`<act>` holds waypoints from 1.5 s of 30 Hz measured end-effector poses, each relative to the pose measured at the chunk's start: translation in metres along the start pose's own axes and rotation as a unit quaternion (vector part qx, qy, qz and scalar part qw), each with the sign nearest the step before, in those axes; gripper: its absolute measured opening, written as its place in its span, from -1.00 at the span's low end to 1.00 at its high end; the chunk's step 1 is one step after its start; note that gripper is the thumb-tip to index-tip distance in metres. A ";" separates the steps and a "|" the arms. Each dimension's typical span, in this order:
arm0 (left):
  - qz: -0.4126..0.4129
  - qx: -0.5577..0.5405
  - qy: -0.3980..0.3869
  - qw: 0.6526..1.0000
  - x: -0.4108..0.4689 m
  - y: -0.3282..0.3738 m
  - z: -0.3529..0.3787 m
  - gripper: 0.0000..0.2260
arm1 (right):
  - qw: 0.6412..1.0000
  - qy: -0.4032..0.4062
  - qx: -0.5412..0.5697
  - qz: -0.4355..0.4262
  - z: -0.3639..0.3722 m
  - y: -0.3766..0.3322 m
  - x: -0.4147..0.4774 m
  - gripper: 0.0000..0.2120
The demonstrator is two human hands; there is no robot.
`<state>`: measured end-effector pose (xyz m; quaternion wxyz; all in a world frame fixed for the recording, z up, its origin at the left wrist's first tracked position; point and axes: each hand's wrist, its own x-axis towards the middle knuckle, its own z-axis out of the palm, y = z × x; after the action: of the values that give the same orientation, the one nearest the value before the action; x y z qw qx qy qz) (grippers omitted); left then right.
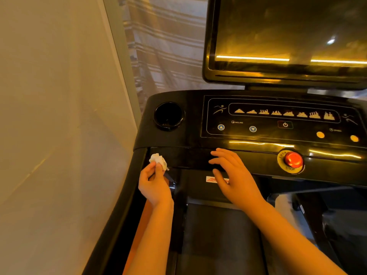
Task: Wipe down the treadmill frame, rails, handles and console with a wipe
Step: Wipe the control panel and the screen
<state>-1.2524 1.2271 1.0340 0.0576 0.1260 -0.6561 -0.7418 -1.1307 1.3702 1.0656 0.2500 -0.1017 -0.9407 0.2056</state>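
The left hand (154,185) is pinching a scrunched-up white wipe (158,160) and holding it right at the front edge of the console (190,120), at the far left corner. This looks like the console step, with most of the console yet to be wiped. The right hand (232,175) is lying flat on the same edge with its fingers straight, holding nothing. Next the wipe is probably going to need rubbing along toward the red stop button (293,160), with the right hand moving away.
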 end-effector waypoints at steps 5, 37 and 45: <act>-0.028 -0.019 0.014 0.999 -0.032 -0.004 0.013 -0.92 | 0.999 0.026 0.022 0.018 -0.031 0.021 -0.020 -0.75; -0.106 0.004 -0.263 0.959 -0.285 -0.023 0.142 -0.88 | 0.943 0.233 0.085 0.220 -0.120 0.125 -0.141 -0.88; -0.122 0.005 -0.338 0.933 -0.280 -0.024 0.134 -0.92 | 0.829 0.270 0.332 0.360 -0.106 0.105 -0.125 -0.91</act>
<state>-1.0163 1.4287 1.0555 -0.2592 -0.0531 -0.6204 -0.7383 -0.9605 1.4629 1.0500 0.4209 -0.3949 -0.6076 0.5456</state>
